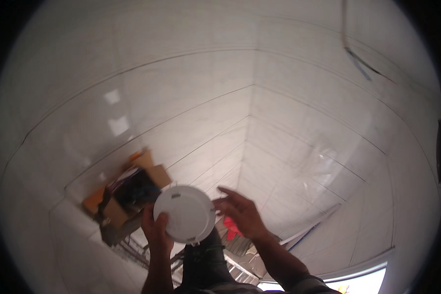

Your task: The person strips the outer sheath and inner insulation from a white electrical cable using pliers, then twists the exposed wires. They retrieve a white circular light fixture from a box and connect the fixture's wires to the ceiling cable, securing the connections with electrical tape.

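A round white recessed ceiling light (185, 218) is in my left hand (157, 231). The thumb presses on its flat face and the fingers go behind its left edge, out of sight. Small metal clips sit near its rim at top, right and bottom. My right hand (245, 216) is at the light's right edge with its fingers apart and the index finger stretched out. Its other fingertips are close to the rim clip; whether they touch it I cannot tell.
At left stands an open cardboard box (116, 210) with dark contents. A ladder (240, 272) shows below, beside my leg (205, 259). Red cloth-like material (232, 228) lies lower down behind my right hand. A cable with loose ends (360, 63) hangs at upper right, by pale tiled walls (299, 112).
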`<state>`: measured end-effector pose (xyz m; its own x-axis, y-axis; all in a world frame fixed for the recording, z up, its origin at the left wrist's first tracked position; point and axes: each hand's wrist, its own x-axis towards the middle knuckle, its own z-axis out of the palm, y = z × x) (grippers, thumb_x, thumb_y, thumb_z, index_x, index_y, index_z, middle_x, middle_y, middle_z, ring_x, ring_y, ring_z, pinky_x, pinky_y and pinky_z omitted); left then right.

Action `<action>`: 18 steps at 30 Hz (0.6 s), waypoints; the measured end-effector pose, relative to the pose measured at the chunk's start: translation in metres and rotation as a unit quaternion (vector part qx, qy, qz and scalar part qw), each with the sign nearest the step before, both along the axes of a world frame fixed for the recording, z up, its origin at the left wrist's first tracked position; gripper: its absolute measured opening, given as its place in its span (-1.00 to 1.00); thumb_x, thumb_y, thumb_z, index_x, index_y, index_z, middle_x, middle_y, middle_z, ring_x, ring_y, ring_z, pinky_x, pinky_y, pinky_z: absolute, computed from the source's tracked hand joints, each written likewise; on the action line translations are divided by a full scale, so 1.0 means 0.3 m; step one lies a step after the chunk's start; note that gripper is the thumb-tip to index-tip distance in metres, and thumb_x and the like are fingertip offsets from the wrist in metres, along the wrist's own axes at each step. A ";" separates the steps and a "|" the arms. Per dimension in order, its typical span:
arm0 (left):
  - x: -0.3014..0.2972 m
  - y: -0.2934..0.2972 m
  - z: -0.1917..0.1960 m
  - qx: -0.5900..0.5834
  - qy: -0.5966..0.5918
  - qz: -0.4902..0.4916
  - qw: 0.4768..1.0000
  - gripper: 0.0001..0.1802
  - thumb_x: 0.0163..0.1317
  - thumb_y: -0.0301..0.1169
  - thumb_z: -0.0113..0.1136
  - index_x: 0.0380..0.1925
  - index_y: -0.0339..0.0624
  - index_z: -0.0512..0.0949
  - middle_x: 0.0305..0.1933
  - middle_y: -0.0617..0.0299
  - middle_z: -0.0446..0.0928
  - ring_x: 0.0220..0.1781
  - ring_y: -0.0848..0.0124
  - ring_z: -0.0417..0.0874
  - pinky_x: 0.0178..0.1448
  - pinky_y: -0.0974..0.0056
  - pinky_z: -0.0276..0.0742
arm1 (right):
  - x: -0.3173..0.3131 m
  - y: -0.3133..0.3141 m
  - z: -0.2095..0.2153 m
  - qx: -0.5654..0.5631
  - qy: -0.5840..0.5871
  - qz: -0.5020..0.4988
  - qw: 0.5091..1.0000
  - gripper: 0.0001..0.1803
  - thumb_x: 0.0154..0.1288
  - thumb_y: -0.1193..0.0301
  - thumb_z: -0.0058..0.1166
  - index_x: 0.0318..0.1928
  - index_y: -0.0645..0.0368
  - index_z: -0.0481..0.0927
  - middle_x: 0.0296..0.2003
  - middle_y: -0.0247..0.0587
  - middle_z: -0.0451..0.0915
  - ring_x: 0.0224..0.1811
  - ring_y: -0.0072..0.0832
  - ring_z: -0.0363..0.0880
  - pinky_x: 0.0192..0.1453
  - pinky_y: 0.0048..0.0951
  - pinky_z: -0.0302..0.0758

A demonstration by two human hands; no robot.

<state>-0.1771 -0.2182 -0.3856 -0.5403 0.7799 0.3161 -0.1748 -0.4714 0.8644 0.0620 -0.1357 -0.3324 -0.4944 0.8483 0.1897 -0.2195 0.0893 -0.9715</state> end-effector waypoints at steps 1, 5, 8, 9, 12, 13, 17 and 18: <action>0.021 0.013 -0.017 -0.014 -0.001 -0.009 1.000 -0.52 0.30 -0.29 0.16 0.18 -0.26 0.46 0.04 0.07 0.55 0.07 0.23 0.64 0.20 0.08 0.62 | 0.021 0.004 -0.015 -0.014 -0.022 0.015 1.000 -0.42 0.54 0.39 0.19 0.46 0.33 0.39 0.05 -0.06 0.71 0.03 -0.43 0.71 0.10 -0.37 0.67; 0.101 0.042 -0.066 -0.069 -0.012 -0.036 0.997 -0.54 0.31 -0.34 0.13 0.17 -0.31 0.45 0.04 0.03 0.56 0.06 0.20 0.66 0.18 0.05 0.63 | 0.091 -0.018 -0.108 -0.020 -0.051 0.005 0.998 -0.50 0.50 0.32 0.28 0.32 0.33 0.56 -0.20 -0.20 0.77 -0.27 -0.59 0.70 -0.17 -0.49 0.67; 0.143 0.054 -0.033 -0.069 -0.076 -0.032 0.994 -0.67 0.27 -0.54 0.13 0.04 -0.37 0.47 -0.03 0.06 0.57 -0.01 0.27 0.65 0.14 0.10 0.63 | 0.127 -0.031 -0.157 -0.014 -0.117 -0.041 0.992 -0.64 0.45 0.25 0.34 0.11 0.21 0.75 -0.31 -0.27 0.78 -0.34 -0.64 0.69 -0.23 -0.53 0.65; 0.141 0.052 -0.047 -0.072 -0.077 -0.035 0.994 -0.66 0.27 -0.55 0.13 0.05 -0.37 0.47 -0.03 0.06 0.57 -0.01 0.27 0.65 0.15 0.10 0.63 | 0.142 -0.030 -0.177 -0.010 -0.139 -0.047 0.989 -0.68 0.45 0.25 0.34 0.07 0.18 0.77 -0.31 -0.28 0.79 -0.33 -0.63 0.70 -0.22 -0.52 0.66; 0.135 0.072 -0.077 -0.091 -0.073 -0.046 0.992 -0.66 0.30 -0.52 0.14 0.07 -0.36 0.47 -0.03 0.07 0.57 -0.01 0.27 0.65 0.16 0.11 0.62 | 0.163 -0.005 -0.218 0.084 -0.173 -0.115 0.975 -0.74 0.43 0.24 0.35 -0.03 0.12 0.82 -0.30 -0.30 0.80 -0.30 -0.60 0.71 -0.18 -0.48 0.66; 0.134 0.065 -0.096 -0.106 -0.074 -0.047 0.991 -0.66 0.31 -0.51 0.15 0.08 -0.36 0.47 -0.03 0.07 0.57 -0.01 0.28 0.65 0.16 0.11 0.62 | 0.164 -0.016 -0.217 0.123 -0.180 -0.141 0.966 -0.76 0.42 0.23 0.36 -0.06 0.11 0.83 -0.29 -0.30 0.80 -0.29 -0.59 0.72 -0.17 -0.46 0.66; 0.158 0.102 -0.157 -0.098 -0.088 -0.124 0.983 -0.63 0.39 -0.41 0.27 0.10 -0.36 0.48 -0.05 0.10 0.59 -0.03 0.31 0.64 0.12 0.15 0.62 | 0.221 -0.010 -0.136 0.066 -0.162 -0.189 0.966 -0.74 0.39 0.23 0.38 -0.12 0.16 0.82 -0.29 -0.26 0.79 -0.28 -0.60 0.70 -0.14 -0.45 0.64; 0.166 0.111 -0.165 -0.097 -0.098 -0.142 0.980 -0.61 0.40 -0.38 0.32 0.10 -0.36 0.47 -0.05 0.10 0.60 -0.06 0.33 0.65 0.05 0.17 0.63 | 0.221 -0.017 -0.100 0.082 -0.170 -0.206 0.960 -0.76 0.40 0.26 0.38 -0.13 0.18 0.81 -0.28 -0.27 0.78 -0.27 -0.59 0.70 -0.14 -0.46 0.64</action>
